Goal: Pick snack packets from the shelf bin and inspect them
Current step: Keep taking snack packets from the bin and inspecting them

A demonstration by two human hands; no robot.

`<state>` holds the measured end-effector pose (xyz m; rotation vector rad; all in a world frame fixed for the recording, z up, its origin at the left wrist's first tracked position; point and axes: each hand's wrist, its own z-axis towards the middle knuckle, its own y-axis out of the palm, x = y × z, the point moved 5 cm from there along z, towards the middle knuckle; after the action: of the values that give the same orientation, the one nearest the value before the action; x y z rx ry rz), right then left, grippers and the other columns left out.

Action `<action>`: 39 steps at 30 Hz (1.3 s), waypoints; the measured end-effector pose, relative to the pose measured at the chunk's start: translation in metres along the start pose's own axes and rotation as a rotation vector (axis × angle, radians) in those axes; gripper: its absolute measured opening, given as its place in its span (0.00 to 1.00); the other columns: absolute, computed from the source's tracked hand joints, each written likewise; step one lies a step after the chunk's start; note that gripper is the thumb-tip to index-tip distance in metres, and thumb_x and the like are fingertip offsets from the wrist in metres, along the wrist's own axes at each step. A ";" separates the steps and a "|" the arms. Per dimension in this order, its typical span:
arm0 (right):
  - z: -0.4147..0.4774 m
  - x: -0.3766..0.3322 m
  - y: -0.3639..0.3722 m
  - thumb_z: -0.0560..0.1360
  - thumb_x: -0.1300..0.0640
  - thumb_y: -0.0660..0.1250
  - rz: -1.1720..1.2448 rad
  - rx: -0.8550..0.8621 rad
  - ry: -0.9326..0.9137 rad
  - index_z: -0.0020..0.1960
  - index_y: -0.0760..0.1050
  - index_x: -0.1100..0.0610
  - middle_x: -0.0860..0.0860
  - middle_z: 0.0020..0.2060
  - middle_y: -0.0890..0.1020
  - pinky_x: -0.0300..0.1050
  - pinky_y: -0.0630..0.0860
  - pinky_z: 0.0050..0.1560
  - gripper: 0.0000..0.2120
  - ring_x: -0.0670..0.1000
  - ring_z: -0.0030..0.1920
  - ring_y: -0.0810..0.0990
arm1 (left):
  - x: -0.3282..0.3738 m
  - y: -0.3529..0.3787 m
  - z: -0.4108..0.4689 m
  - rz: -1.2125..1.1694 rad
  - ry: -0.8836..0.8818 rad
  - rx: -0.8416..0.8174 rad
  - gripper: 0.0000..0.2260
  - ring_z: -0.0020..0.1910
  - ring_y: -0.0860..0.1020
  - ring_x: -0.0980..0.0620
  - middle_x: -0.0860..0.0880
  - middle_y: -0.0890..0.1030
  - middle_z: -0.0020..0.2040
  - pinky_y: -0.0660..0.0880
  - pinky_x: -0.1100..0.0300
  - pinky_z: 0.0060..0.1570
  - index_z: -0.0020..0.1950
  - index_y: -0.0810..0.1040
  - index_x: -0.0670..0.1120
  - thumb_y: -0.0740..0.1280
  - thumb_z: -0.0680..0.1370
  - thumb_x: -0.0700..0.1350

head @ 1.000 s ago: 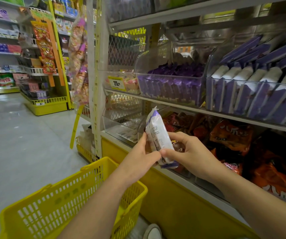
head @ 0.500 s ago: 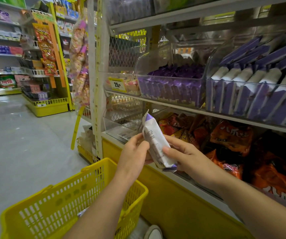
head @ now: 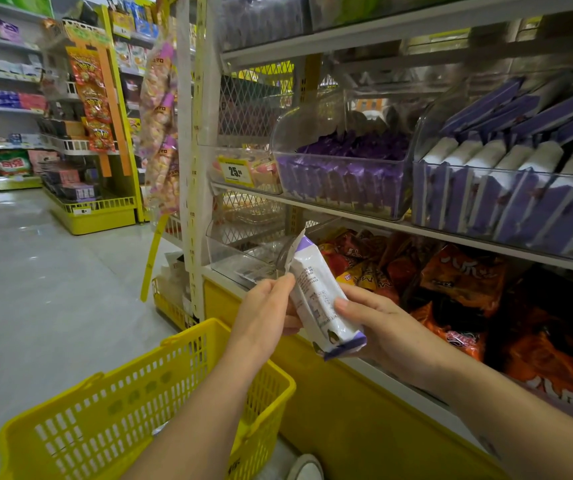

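Before the lower shelf [head: 364, 420], the tilted snack packet [head: 319, 299] is pinched at 9 o'clock by the left hand [head: 264, 317] and cupped at 4 o'clock by the right hand [head: 382, 327]; judged light, slick and crushable, it is best gripped by its long edges.

**Head-worn wide-angle view.** We look forward and down, facing the shelf unit [head: 347, 211] obliquely, with its clear bins [head: 340, 181] looming largest at the right edge. Our forearms enter from the lower edge. The left hand [head: 264, 317] and right hand [head: 382, 327] grip a snack packet [head: 319, 299] at centre, close to the lens. A yellow basket [head: 105, 427] sits lower left, and the aisle floor [head: 36, 289] runs away at left.
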<state>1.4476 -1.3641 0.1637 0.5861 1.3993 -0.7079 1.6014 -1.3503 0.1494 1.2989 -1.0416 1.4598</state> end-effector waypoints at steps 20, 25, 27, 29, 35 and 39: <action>-0.083 -0.123 -0.040 0.66 0.49 0.74 -0.483 0.246 -0.381 0.63 0.74 0.44 0.42 0.57 0.81 0.36 0.78 0.51 0.26 0.43 0.56 0.81 | 0.125 0.089 -0.041 -0.668 0.082 -0.403 0.16 0.53 0.83 0.43 0.42 0.83 0.58 0.81 0.51 0.45 0.68 0.72 0.46 0.60 0.81 0.40; -0.124 -0.157 -0.075 0.68 0.53 0.74 -0.501 0.466 -0.493 0.54 0.79 0.47 0.37 0.47 0.84 0.28 0.75 0.43 0.14 0.36 0.45 0.82 | 0.165 0.134 -0.071 -0.483 0.103 -0.701 0.16 0.50 0.82 0.49 0.44 0.82 0.59 0.78 0.55 0.48 0.69 0.72 0.46 0.57 0.82 0.43; -0.140 -0.172 -0.092 0.66 0.51 0.74 -0.505 0.563 -0.524 0.48 0.82 0.47 0.43 0.51 0.84 0.33 0.78 0.46 0.10 0.36 0.50 0.81 | 0.177 0.150 -0.074 -0.317 0.153 -0.678 0.14 0.43 0.81 0.54 0.48 0.84 0.53 0.75 0.61 0.40 0.67 0.74 0.48 0.56 0.83 0.46; -0.156 -0.191 -0.108 0.67 0.54 0.75 -0.518 0.666 -0.559 0.43 0.83 0.48 0.45 0.60 0.78 0.38 0.80 0.43 0.05 0.36 0.55 0.79 | 0.193 0.166 -0.076 -0.219 0.200 -0.661 0.15 0.40 0.81 0.55 0.49 0.84 0.50 0.74 0.62 0.39 0.64 0.76 0.48 0.58 0.82 0.51; -0.197 -0.271 -0.146 0.69 0.50 0.72 -0.732 0.769 -0.566 0.41 0.82 0.51 0.47 0.33 0.85 0.37 0.75 0.29 0.05 0.44 0.27 0.80 | 0.233 0.200 -0.056 0.073 0.455 -0.464 0.12 0.41 0.81 0.57 0.52 0.86 0.45 0.75 0.69 0.38 0.51 0.81 0.51 0.58 0.83 0.49; -0.193 -0.305 -0.164 0.72 0.48 0.71 -1.038 0.625 -0.377 0.42 0.81 0.50 0.46 0.30 0.84 0.32 0.70 0.25 0.06 0.43 0.25 0.79 | 0.238 0.223 -0.032 0.425 0.645 -0.398 0.11 0.44 0.81 0.61 0.52 0.84 0.47 0.71 0.77 0.37 0.50 0.82 0.51 0.61 0.80 0.38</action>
<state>1.1873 -1.3013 0.4560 0.1222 1.0436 -2.0165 1.3655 -1.3536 0.3770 0.2854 -1.1132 1.7037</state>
